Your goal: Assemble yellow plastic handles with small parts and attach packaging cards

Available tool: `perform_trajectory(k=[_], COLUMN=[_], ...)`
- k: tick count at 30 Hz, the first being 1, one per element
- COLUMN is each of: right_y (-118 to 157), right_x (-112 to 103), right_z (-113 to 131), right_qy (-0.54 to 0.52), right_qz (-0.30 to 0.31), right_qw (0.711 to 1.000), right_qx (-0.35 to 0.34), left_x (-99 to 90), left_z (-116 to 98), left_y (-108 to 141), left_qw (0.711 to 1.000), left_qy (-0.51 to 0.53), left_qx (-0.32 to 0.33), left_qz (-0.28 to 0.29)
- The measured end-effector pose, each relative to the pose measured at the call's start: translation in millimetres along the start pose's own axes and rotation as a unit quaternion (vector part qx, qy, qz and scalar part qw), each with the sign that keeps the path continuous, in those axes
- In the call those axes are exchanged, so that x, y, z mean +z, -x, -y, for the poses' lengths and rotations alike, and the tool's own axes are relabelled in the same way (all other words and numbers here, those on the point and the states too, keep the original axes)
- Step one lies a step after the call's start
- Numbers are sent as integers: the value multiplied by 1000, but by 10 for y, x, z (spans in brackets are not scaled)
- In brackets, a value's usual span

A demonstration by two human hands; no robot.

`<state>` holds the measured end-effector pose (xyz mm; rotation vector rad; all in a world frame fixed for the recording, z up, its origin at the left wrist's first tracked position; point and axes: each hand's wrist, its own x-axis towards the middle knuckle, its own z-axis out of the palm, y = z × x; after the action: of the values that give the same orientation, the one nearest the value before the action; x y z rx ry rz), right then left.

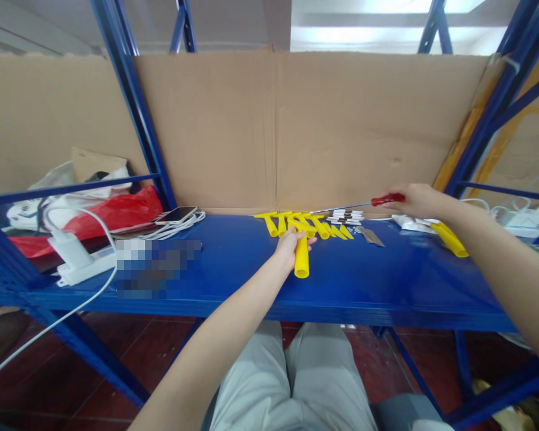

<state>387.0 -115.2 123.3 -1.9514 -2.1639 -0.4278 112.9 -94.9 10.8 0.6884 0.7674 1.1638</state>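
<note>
My left hand [289, 246] is closed around a yellow plastic scraper [301, 258], its hollow tube handle pointing toward me. In my right hand [414, 200] is a screwdriver [387, 199] with a red handle, held nearly level. Its long metal shaft reaches left, with the tip close to several more yellow scrapers [270, 225] lying in a row at the back of the blue shelf. Whether the tip touches one cannot be made out. Small yellow triangular pieces [341, 231], white strips with dark marks [345, 216] and flat grey blades [371, 236] lie just right of the row.
A cardboard panel [215, 131] stands along the back of the blue shelf [242, 269]. To the left are a power strip [87, 266], a phone [176, 215] and a red bag [128, 211]. Another yellow tube [450, 240] and a white plug [524, 215] lie at right.
</note>
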Motion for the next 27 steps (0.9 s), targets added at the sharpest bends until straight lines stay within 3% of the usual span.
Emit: perform_trajectory(k=[7, 17, 27], right_y=[-19, -89, -103], right_x=[100, 196, 218], right_z=[139, 10, 39], right_qy=[-7, -35, -37], right_qz=[-11, -40, -33], right_qw=[999, 992, 994], right_qx=[-39, -111, -95], left_x=[18, 58, 60], left_z=[13, 2, -4], left_y=[29, 76, 74], left_qw=[999, 999, 999], left_qy=[-25, -44, -29], left_qx=[-9, -18, -16], left_qz=[20, 21, 18])
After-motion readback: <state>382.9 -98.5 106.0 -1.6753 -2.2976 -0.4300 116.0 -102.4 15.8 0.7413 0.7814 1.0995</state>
